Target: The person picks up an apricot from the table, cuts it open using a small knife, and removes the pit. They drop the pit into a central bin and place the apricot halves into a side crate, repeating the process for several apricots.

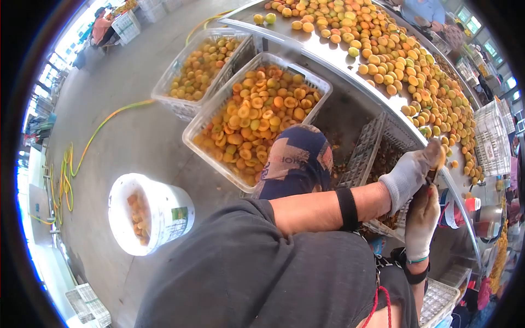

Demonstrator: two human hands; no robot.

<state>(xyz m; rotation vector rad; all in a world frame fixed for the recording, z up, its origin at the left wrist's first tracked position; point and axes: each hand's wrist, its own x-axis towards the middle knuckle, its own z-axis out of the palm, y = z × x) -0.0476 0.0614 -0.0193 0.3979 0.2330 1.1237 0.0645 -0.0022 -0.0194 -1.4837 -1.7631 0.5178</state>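
Note:
My left hand (408, 174), in a pale work glove, is closed at the table's edge. Its fingertips pinch an apricot (441, 157), partly hidden and blurred. Close below it, my right hand (422, 217) wears a stained whitish glove, its fingers closed around a small dark tool (431, 176) that meets the fruit; its exact kind is hard to make out. Whole apricots (394, 60) lie spread over the metal table (322, 57) beyond my hands. Under my hands, a crate (372, 145) holds dark brown bits.
Left of my knee, a white crate (191, 139) holds halved apricots, with another apricot crate (164, 90) behind it. A white bucket (169, 210) with orange pieces stands on the floor. A yellow-green hose (98, 134) runs along the floor. Another person (103, 26) sits far left.

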